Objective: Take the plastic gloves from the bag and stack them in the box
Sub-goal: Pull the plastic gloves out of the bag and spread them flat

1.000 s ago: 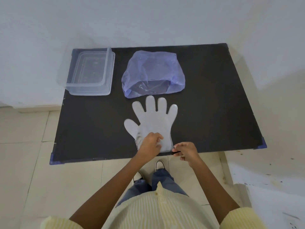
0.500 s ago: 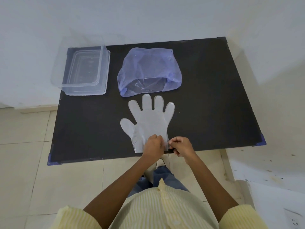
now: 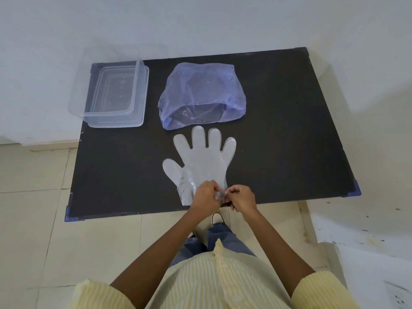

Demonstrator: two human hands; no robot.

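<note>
A clear plastic glove (image 3: 201, 160) lies flat on the black table (image 3: 278, 130), fingers pointing away from me. At its cuff, near the table's front edge, my left hand (image 3: 206, 197) and my right hand (image 3: 242, 198) pinch the right corner of the cuff between their fingertips. The film is slightly lifted and crumpled between the two hands. Just beyond the glove's fingers sits a blue see-through plastic bag (image 3: 201, 94), its mouth facing me. A clear plastic box (image 3: 112, 93) stands at the far left corner of the table; nothing is visible inside it.
A white wall runs behind the table and along its right side. The box's clear lid (image 3: 142, 103) appears to lie under it. Tiled floor lies to the left and front. My feet stand under the front edge.
My left hand slid right along the cuff and my right hand came in, so both now meet at the cuff's right corner. The view shifted slightly.
</note>
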